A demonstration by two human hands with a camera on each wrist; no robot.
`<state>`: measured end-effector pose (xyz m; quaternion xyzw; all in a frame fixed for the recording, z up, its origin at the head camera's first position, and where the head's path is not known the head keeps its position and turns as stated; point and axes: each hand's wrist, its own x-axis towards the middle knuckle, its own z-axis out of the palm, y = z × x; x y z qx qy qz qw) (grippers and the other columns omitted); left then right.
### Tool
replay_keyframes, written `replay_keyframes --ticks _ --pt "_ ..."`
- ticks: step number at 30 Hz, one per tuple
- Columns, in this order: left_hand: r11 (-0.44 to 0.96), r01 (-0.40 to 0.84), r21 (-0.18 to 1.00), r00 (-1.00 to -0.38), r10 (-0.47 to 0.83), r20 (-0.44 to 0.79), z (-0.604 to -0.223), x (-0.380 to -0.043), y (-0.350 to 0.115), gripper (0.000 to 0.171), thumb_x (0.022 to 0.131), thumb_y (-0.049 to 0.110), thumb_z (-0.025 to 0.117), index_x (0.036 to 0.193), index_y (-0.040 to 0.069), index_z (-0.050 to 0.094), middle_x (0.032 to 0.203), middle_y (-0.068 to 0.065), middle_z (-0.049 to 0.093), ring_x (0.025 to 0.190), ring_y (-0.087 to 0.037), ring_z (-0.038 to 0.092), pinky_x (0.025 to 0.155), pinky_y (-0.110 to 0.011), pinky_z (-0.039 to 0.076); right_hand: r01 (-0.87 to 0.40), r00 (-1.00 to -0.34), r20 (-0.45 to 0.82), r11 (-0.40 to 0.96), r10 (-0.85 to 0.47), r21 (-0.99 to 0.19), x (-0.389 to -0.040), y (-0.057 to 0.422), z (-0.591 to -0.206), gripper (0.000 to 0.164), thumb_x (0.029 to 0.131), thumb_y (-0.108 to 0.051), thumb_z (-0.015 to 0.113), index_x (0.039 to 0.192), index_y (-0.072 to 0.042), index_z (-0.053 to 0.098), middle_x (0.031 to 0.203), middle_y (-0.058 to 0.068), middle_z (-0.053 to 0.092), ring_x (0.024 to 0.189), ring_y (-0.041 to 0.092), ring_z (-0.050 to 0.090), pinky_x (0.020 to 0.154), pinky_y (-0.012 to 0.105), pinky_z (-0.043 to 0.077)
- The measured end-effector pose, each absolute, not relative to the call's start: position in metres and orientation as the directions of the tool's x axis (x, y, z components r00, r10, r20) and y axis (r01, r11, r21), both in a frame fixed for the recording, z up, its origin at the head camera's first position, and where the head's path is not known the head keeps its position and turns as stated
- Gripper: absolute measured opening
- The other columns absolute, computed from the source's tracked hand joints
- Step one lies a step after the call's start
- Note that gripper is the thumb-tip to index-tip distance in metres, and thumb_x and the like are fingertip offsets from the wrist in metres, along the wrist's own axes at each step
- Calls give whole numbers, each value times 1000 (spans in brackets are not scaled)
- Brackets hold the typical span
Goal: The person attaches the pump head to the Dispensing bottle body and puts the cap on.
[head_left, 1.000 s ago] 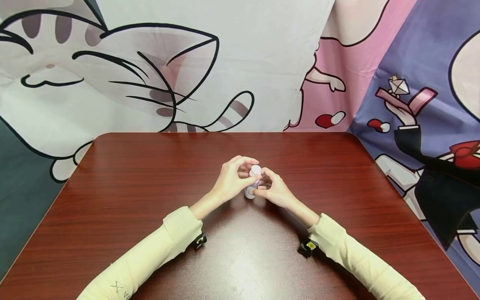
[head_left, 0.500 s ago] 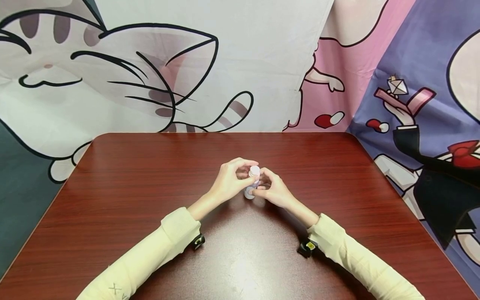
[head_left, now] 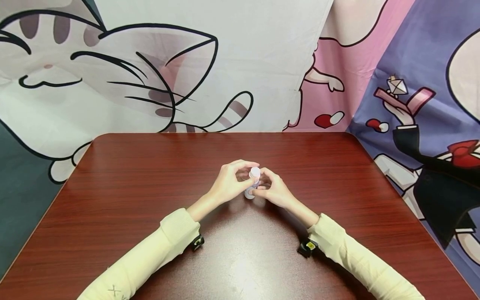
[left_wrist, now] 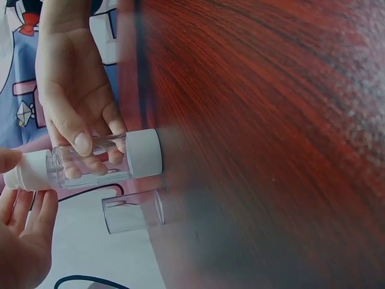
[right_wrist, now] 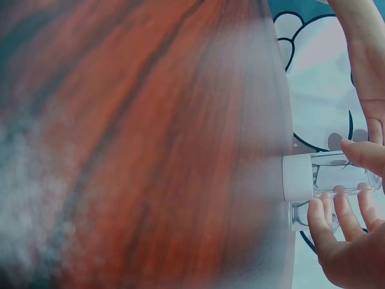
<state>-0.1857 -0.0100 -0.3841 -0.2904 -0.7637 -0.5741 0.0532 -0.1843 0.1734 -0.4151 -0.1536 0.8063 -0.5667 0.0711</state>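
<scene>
A clear bottle point(head_left: 250, 192) with a white base and a white top point(head_left: 255, 172) stands upright on the table. My left hand point(head_left: 229, 183) holds the white top between thumb and fingers. Lower down, my right hand point(head_left: 276, 191) grips the transparent body, which the left wrist view shows with the thumb point(left_wrist: 81, 141) on one side and fingers on the other. The white base point(right_wrist: 298, 177) sits on the tabletop in the right wrist view. Beside the bottle stands a clear, cup-shaped cap point(left_wrist: 133, 212), mostly hidden by the hands in the head view.
The reddish-brown wooden table point(head_left: 150, 166) spreads around both arms, with a glossy reflection near its front. Behind its far edge hangs a printed cloth point(head_left: 270, 62) with cartoon figures. A small black wrist camera point(head_left: 307, 247) hangs under the right sleeve.
My left hand and the white top have come down slightly toward the bottle body. The right hand stays in place on the bottle.
</scene>
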Motion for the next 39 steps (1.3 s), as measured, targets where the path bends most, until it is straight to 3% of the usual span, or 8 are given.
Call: replay_keyframes --ticks 14,22,29,34,39 --pt "116 528 841 -797 410 443 -388 -186 -9 34 85 -1 66 119 -3 64 116 -19 67 103 -25 68 87 -23 56 -166 -944 60 311 -324 -936 -185 173 -416 42 74 3 77 110 1 55 106 14 62 88 12 61 87 33 58" --pt "150 513 845 -828 348 441 -388 -185 -5 41 79 7 75 119 3 64 115 -14 67 97 -27 70 83 -41 59 -163 -941 49 322 -334 -933 -184 174 -416 41 75 3 75 110 0 54 109 14 61 93 15 63 90 33 57" --pt "265 523 810 -850 239 470 -388 -184 0 37 72 17 84 103 6 68 96 -6 68 84 -16 67 77 -26 59 -167 -940 55 315 -337 -934 -184 172 -417 39 75 3 74 109 0 54 111 15 61 98 21 64 90 31 57" --pt "283 532 798 -846 205 492 -389 -185 1 33 69 17 86 94 7 68 87 -5 66 76 -14 65 70 -25 58 -162 -941 52 309 -336 -937 -184 172 -415 39 75 4 74 109 0 53 109 15 61 93 15 62 89 30 57" --pt "270 537 799 -843 220 492 -389 -185 0 31 69 15 85 95 8 69 88 -6 66 74 -15 66 68 -25 58 -157 -943 47 314 -330 -936 -183 172 -413 40 75 4 75 109 0 54 108 14 61 89 12 61 88 29 57"
